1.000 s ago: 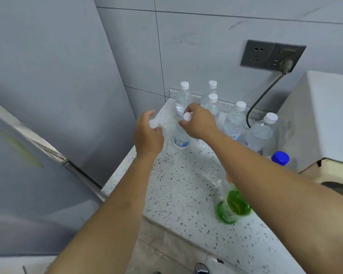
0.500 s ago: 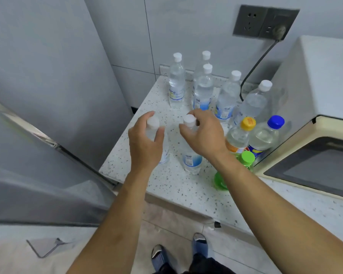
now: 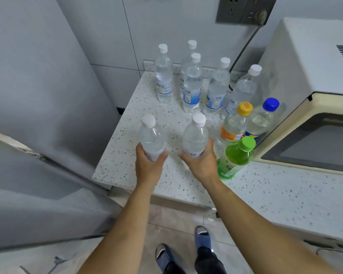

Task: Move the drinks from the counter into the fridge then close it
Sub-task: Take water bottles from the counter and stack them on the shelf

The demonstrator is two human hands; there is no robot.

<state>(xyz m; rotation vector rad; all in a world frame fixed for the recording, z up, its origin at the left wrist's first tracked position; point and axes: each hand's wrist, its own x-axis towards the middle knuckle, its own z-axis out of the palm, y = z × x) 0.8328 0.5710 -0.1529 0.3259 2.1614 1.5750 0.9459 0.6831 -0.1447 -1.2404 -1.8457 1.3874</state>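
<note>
Each of the two hands now grips a white-capped water bottle low on its body: the left hand holds the left bottle, the right hand the right bottle. Half a second ago the hands were closed round the necks; both bottles have since been drawn toward the front edge of the bench, apparently lifted clear, though contact is hard to judge. Five water bottles stand at the rear beside orange-capped, blue-capped and green drinks. The open fridge door lies at left; transfer of this pair comes next.
</note>
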